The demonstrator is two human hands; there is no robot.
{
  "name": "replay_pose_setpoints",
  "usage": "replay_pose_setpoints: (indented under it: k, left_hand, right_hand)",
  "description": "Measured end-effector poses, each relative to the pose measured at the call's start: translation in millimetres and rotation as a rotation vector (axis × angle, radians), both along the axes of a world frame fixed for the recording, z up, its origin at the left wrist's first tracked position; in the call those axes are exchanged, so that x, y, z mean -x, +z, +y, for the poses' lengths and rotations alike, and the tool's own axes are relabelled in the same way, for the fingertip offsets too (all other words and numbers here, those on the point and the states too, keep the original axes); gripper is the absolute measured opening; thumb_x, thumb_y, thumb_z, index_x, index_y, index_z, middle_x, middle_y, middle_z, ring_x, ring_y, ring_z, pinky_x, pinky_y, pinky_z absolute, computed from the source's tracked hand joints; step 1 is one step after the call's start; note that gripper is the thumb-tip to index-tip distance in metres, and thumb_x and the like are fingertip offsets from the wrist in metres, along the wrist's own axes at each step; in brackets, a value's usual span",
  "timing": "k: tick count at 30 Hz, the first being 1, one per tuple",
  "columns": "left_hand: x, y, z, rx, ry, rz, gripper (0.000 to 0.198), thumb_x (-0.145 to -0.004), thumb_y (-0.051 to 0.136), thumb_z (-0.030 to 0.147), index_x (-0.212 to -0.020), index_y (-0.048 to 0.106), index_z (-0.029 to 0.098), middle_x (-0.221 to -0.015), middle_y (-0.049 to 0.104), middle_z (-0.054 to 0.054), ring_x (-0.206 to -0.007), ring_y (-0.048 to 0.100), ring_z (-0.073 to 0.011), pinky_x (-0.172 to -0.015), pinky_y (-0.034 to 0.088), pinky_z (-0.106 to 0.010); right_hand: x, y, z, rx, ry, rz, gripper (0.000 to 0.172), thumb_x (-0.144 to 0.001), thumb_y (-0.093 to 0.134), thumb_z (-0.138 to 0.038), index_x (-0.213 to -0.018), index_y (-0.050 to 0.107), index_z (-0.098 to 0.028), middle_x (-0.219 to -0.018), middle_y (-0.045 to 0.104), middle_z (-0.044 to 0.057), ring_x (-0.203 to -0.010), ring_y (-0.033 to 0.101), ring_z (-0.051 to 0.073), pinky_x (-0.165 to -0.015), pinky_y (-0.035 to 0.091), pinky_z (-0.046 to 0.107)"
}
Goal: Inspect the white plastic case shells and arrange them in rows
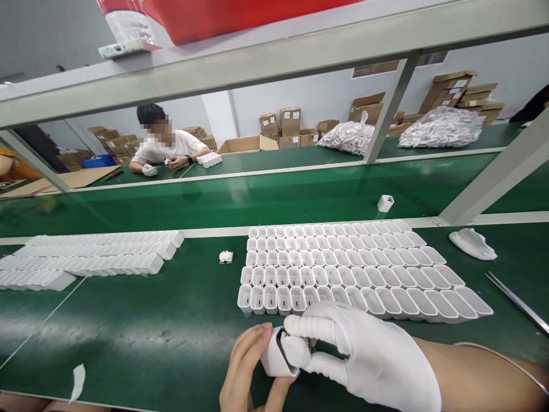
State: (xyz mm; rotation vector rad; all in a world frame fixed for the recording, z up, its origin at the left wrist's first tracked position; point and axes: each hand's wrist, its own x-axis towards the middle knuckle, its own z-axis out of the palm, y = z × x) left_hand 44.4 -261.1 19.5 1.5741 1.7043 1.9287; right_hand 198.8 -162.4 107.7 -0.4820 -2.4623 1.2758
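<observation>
White plastic rectangular housing (277,357) clamped between bare left hand (246,366) and white-gloved right hand (364,349), just above green conveyor belt (128,320), near white moulded trays (343,274). Firm 2-hand pinch steadies it.

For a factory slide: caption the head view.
Bare left hand and white-gloved right hand hold a white casing near rows of similar casings on a green belt.

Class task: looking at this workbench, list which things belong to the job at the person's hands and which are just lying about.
Job in hand: gloved right hand, bare left hand, white plastic housing, rows of white housings.
Lying about: steel tweezers, crumpled white item, cardboard boxes.
</observation>
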Motion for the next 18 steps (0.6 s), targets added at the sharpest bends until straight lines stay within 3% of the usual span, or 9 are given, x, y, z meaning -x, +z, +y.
replay_pose_setpoints:
  k: [9,13,18]
  left_hand:
    - [4.7,3.6,-2.5,0.001,-0.008,0.07,0.027,-0.096,0.062,0.031,-0.122,0.069,0.029,-0.112,0.072,-0.007,-0.108,0.065,-0.0249,-0.094,0.053,-0.034]
    - [4.3,3.7,-2.0,-0.001,0.018,0.099,0.026,-0.096,0.061,0.032,-0.121,0.069,0.03,-0.11,0.072,-0.007,-0.104,0.066,-0.0253,-0.09,0.054,-0.034]
    - [3.5,1.8,-2.5,0.046,0.038,0.111,0.025,-0.098,0.059,0.034,-0.121,0.069,0.031,-0.111,0.072,-0.006,-0.105,0.066,-0.0264,-0.089,0.055,-0.035]
  right_hand:
    - [-6.6,-3.1,-3.2,-0.05,-0.089,-0.046,0.01,-0.098,0.059,-0.025,-0.089,0.057,-0.023,-0.086,0.066,-0.001,-0.076,0.061,0.012,-0.077,0.048,0.025]
    - [-7.1,-11.0,-4.4,-0.005,-0.105,-0.038,0.009,-0.098,0.058,-0.026,-0.091,0.061,-0.023,-0.087,0.066,0.0,-0.078,0.063,0.013,-0.08,0.051,0.025]
    - [-6.2,-12.5,-2.3,-0.062,-0.099,0.004,0.008,-0.097,0.06,-0.024,-0.09,0.06,-0.022,-0.089,0.065,-0.001,-0.079,0.062,0.011,-0.079,0.051,0.022]
